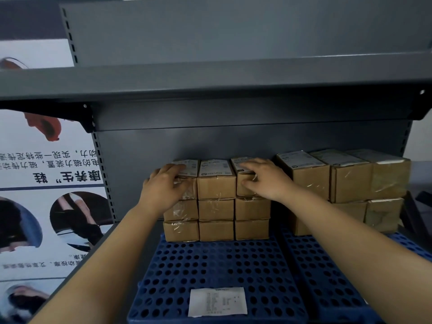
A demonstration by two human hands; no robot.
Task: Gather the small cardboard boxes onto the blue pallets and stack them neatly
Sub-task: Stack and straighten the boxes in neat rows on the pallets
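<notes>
Small brown cardboard boxes stand three wide and three high at the back of the left blue pallet. My left hand grips the top-left box, fingers over its top and thumb on its front face. The top-right box is held the same way by my right hand. Both boxes sit in place on the stack. A second group of taped boxes is stacked two high on the right blue pallet.
A white paper slip lies on the front of the left pallet. A grey metal shelf hangs overhead and its back panel stands right behind the boxes. A poster wall is on the left.
</notes>
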